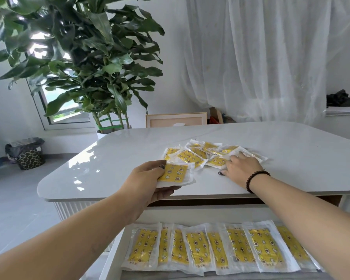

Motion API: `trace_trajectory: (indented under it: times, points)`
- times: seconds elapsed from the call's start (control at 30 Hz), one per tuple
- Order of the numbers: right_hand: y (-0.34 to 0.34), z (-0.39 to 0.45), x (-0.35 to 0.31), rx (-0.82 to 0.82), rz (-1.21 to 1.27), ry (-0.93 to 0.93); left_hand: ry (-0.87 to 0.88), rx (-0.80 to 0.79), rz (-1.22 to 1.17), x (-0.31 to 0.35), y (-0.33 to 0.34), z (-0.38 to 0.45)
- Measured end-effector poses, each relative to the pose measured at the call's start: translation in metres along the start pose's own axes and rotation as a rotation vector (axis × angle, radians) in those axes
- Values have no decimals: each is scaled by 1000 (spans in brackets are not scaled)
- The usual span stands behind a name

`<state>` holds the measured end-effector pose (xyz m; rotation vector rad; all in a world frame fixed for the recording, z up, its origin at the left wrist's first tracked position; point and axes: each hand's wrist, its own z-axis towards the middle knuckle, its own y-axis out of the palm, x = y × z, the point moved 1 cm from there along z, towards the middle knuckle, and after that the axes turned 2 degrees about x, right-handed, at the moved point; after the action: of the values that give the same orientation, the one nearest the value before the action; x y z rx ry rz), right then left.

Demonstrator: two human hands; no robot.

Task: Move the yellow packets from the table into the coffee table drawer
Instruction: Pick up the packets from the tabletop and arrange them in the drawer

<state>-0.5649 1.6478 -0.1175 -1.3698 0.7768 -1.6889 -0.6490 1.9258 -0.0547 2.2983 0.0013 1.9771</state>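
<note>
Roughly half done: we have a row of packets (210, 247) in the open drawer (113, 259) below the table (109, 158), left hand (148, 182) pinching a packet (175, 174), right hand (240, 168) flat on the remaining pile (200, 154).

Leafy plant (85, 63), lined bin (27, 153)

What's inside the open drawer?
A row of yellow packets lies overlapping in the drawer, each partly covering its neighbour. The right arm hides the row's right end, and the drawer's bottom under the packets can't be seen.
</note>
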Motion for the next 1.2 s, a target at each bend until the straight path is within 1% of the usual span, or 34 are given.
trace_trajectory:
  times: [0.07, 0.17, 0.27, 0.4, 0.47, 0.53, 0.6, 0.63, 0.67, 0.7, 0.77, 0.87, 0.93, 1.0, 1.07, 1.1, 1.2]
  points:
    - [0, 0, -3, -34, -44, -6, 1, 2, -2, 2, -1, -1]
    - [-4, 0, -7, 18, -49, 2, 5, -1, 0, 3, -1, -2]
    - [-7, -2, -11, 257, -43, -82, -7, -18, 1, 4, 2, -3]
    - [-2, 0, -10, 325, 60, -105, -19, -35, 18, 2, 7, -4]
    - [-13, -2, -12, 405, 154, -101, -26, -45, 34, 3, 8, -3]
    - [-30, -6, -13, 493, 281, -29, -61, -68, 25, 5, 9, -3]
    - [-48, -8, -10, 536, 458, 94, -108, -88, 31, 6, 7, -1]
    - [-57, -9, -8, 526, 527, 168, -130, -87, 38, 6, 7, 0]
    - [-66, -12, -6, 508, 599, 203, -155, -82, 41, 6, 6, 1]
    - [-76, -17, -5, 511, 658, 211, -183, -78, 37, 6, 6, 1]
    - [-96, -28, -6, 567, 766, 203, -242, -80, 9, 6, 5, -1]
    - [-120, -50, -20, 653, 793, 84, -316, -105, -67, 9, 5, -5]
    - [-137, -70, -31, 803, 703, -41, -358, -151, -107, 13, 5, -6]
    - [-148, -93, -41, 953, 592, -225, -374, -187, -154, 18, 3, -10]
    - [-152, -115, -48, 985, 495, -402, -362, -224, -186, 23, 0, -16]
    - [-152, -125, -50, 973, 476, -449, -351, -241, -185, 24, -1, -18]
    - [-151, -146, -46, 960, 473, -475, -292, -275, -152, 27, -2, -29]
